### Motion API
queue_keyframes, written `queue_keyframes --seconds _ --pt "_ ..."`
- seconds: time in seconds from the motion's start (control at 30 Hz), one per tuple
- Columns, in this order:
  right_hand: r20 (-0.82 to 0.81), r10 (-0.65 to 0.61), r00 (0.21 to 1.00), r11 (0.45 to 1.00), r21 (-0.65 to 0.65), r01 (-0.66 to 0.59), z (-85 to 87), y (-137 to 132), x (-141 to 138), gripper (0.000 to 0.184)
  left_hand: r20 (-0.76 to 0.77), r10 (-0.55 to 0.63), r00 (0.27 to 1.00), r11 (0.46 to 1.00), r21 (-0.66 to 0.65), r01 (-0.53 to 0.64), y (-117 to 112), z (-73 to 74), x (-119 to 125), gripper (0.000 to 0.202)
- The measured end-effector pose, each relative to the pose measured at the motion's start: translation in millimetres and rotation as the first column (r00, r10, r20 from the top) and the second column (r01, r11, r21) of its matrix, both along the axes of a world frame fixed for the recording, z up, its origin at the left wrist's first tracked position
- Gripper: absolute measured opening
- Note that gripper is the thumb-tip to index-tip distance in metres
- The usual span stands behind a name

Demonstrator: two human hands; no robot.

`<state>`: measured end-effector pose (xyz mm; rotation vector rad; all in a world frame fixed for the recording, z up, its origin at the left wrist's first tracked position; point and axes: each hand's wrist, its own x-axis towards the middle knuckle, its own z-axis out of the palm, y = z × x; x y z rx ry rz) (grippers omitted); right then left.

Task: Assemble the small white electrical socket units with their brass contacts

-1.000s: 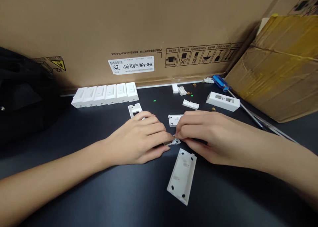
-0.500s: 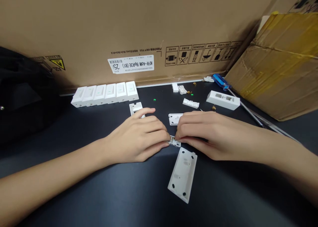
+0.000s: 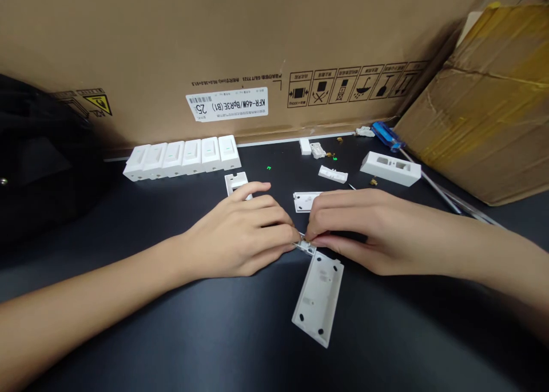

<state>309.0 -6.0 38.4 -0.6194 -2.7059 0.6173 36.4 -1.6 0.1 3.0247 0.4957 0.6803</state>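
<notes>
My left hand [image 3: 240, 232] and my right hand [image 3: 360, 223] meet at the middle of the dark table [image 3: 171, 335], fingers pinched together on a small white plastic insert [image 3: 305, 245] between them. Most of that insert is hidden by my fingertips. Just in front of it lies a flat white cover plate [image 3: 318, 298] with its inner side up. A small white plate [image 3: 305, 201] lies behind my right hand, and a white bracket [image 3: 235, 182] shows behind my left index finger.
A row of several white switch modules [image 3: 182, 156] stands at the back left. A white housing [image 3: 390, 168], a blue-handled screwdriver [image 3: 388, 137], small white parts [image 3: 332, 174] and brass screws lie back right. Cardboard boxes [image 3: 240, 48] wall the back; a black bag [image 3: 38, 163] sits left.
Both hands have kept their pinch on the small insert, which turned slightly between the fingertips. The view shifted a little; the cover plate now lies closer under the insert.
</notes>
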Motion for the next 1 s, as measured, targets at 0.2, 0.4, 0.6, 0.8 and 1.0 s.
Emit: queue_keyframes --seconds 0.2,0.4,0.6,0.8,1.0 --pt "0.018 0.015 1.000 1.000 0.014 -0.015 3.2 0.9 0.7 0.022 -0.013 -0.009 1.000 0.999 0.041 0.010 0.5 -0.4 -1.6 0.019" --pt "0.018 0.058 0.998 0.998 0.021 -0.059 2.2 1.4 2.9 0.023 -0.030 -0.026 0.999 0.996 0.079 0.028 0.1 -1.0 -1.4 0.020" --pt "0.009 0.100 0.995 0.994 0.052 -0.100 3.0 0.7 1.8 0.025 -0.048 -0.030 0.998 0.997 0.067 0.033 -0.1 -0.1 -1.6 0.017" --pt "0.091 0.054 0.994 0.998 0.018 -0.056 7.5 -3.7 -1.6 0.031 -0.046 -0.029 0.999 0.997 0.072 0.032 -0.8 -0.3 -1.6 0.014" --pt "0.049 0.093 0.994 0.996 0.009 -0.094 4.2 0.6 -0.8 0.028 -0.038 -0.038 0.999 0.995 0.088 0.041 -1.4 -1.1 -0.7 0.015"
